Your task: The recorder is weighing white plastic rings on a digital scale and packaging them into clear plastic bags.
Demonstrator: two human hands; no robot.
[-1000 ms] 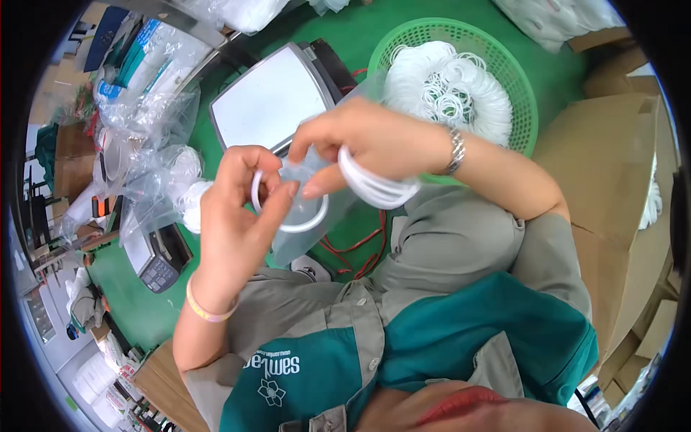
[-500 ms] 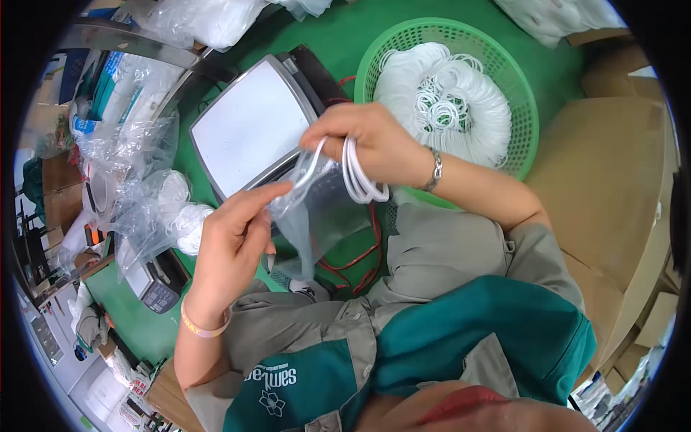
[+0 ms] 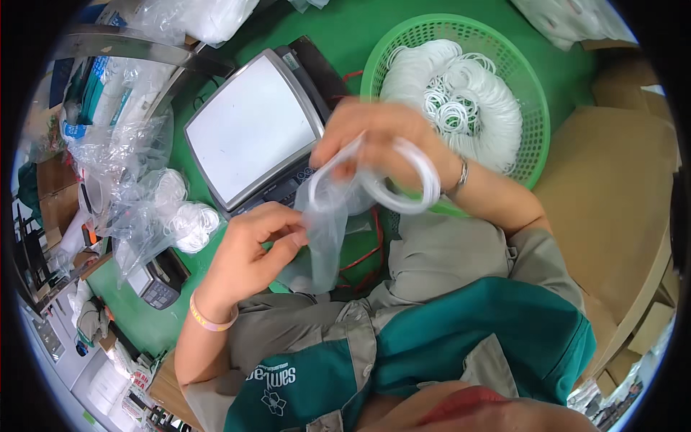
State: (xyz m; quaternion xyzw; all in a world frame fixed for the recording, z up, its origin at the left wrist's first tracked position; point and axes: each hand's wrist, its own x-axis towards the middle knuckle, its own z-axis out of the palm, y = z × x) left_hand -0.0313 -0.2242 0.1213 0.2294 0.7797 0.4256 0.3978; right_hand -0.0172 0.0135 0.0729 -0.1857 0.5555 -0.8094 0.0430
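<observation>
My left hand [image 3: 252, 252] pinches the edge of a clear plastic bag [image 3: 327, 241] that hangs in front of my lap. Above it and to the right, my right hand [image 3: 385, 137] is closed on a few white rings [image 3: 426, 193], thin and looped together. One ring strand passes across at the bag's mouth; whether it lies inside or outside the film I cannot tell. Motion smears the right fingers and the rings. Beyond that hand, a green perforated basket [image 3: 538, 133] holds a large coil of similar white rings [image 3: 497, 122].
A scale with a white plate [image 3: 252, 129] stands ahead, left of the basket. Clear bags with white rings [image 3: 193, 225] lie at left, near a smaller scale [image 3: 160, 291]. A large cardboard box [image 3: 601, 187] fills the right side. A red cable [image 3: 368, 259] runs across the green floor.
My right hand has moved slightly right, and the rings in it have swung outward to the right. The left hand has shifted a little right and down, its fingers now bent in on the bag.
</observation>
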